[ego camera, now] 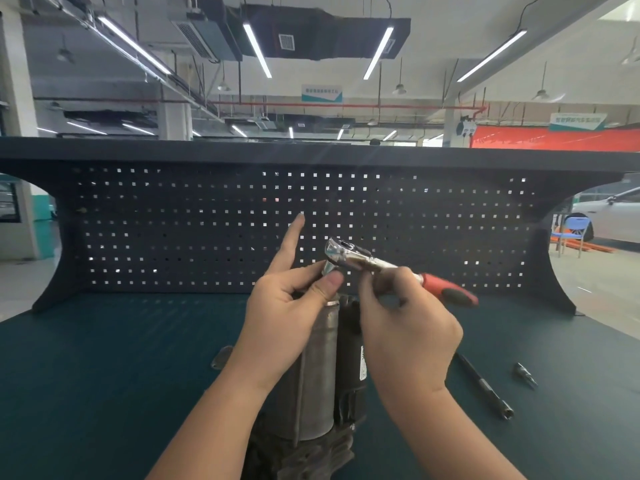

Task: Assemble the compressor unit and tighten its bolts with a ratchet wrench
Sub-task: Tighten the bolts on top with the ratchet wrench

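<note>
Standing upright on the green workbench (104,358) between your forearms, the compressor unit (320,368) rises close in front of you, with the perforated back panel (173,220) well behind it. You appear to be seating the ratchet wrench (384,268) on a bolt at the top. Your right hand (408,330) grips the shank just ahead of the red handle; your left hand (291,303) pinches the socket under the head, forefinger pointing up. Next, judge the socket square before swinging. Room lies open to the right, above the extension bar (485,388) and small bit (524,374).
</note>
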`<action>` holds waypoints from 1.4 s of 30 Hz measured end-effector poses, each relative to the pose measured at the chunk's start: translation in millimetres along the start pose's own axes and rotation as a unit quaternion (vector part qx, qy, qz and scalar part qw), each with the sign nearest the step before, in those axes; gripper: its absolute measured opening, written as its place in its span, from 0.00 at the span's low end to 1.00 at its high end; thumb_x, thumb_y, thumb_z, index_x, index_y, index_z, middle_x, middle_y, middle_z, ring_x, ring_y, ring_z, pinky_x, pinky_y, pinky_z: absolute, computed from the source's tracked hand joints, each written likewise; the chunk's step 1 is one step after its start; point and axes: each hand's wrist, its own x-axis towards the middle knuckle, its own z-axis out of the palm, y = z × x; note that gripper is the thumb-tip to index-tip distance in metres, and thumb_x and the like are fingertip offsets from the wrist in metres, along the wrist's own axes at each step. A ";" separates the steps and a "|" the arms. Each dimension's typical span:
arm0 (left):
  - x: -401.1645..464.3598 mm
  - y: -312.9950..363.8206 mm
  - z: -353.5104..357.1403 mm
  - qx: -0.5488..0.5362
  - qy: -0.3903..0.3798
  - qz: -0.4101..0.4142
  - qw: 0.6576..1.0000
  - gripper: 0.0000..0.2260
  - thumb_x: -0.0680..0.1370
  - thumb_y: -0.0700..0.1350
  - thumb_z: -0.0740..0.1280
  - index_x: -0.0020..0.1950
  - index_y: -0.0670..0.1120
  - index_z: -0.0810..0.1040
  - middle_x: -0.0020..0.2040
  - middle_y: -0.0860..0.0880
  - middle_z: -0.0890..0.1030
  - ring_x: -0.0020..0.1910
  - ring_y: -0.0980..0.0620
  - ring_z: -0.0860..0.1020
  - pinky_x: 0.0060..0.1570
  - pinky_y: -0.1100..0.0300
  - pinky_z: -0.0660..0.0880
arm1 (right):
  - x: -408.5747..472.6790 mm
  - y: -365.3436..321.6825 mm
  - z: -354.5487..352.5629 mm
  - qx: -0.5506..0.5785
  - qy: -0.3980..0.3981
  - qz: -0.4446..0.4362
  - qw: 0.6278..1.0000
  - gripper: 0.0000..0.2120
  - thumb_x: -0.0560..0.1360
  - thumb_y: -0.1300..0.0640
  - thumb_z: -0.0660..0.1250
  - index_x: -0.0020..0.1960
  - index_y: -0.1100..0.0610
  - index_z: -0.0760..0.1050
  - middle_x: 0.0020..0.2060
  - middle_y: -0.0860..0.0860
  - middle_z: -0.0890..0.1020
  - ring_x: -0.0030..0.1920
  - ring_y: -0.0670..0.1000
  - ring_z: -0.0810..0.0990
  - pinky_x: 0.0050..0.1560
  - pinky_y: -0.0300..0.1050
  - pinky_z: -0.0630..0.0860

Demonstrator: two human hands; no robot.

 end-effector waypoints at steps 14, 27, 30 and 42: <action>-0.4 -12.2 -12.0 0.072 0.065 -0.025 0.995 0.20 0.76 0.68 0.58 0.64 0.63 0.73 0.78 0.57 0.60 0.64 0.76 0.67 0.62 0.75 0.67 | 21.9 -3.4 4.3 0.576 -0.283 0.289 0.711 0.21 0.71 0.43 0.66 0.53 0.59 0.79 0.44 0.57 0.85 0.41 0.53 0.85 0.39 0.40 0.80; -8.9 -13.0 12.1 0.278 0.079 0.068 0.955 0.18 0.81 0.56 0.48 0.60 0.52 0.73 0.57 0.63 0.77 0.58 0.62 0.76 0.77 0.48 0.53 | 36.1 25.3 29.4 0.621 -0.201 0.519 0.552 0.18 0.78 0.44 0.61 0.61 0.54 0.76 0.50 0.51 0.83 0.50 0.51 0.80 0.58 0.51 0.71; -9.7 -17.5 9.8 0.224 0.104 0.060 0.967 0.19 0.81 0.57 0.47 0.49 0.53 0.76 0.42 0.56 0.83 0.48 0.58 0.80 0.63 0.46 0.71 | 38.9 25.0 27.8 0.627 -0.204 0.533 0.530 0.13 0.78 0.44 0.61 0.54 0.52 0.75 0.47 0.51 0.82 0.54 0.54 0.76 0.60 0.51 0.67; -6.4 -12.5 7.3 0.229 0.027 0.060 0.971 0.25 0.79 0.60 0.52 0.43 0.46 0.83 0.41 0.55 0.81 0.49 0.54 0.76 0.54 0.49 0.71 | 48.7 17.7 8.9 0.562 -0.275 0.415 0.660 0.13 0.71 0.45 0.68 0.45 0.56 0.80 0.44 0.53 0.86 0.42 0.49 0.84 0.41 0.44 0.73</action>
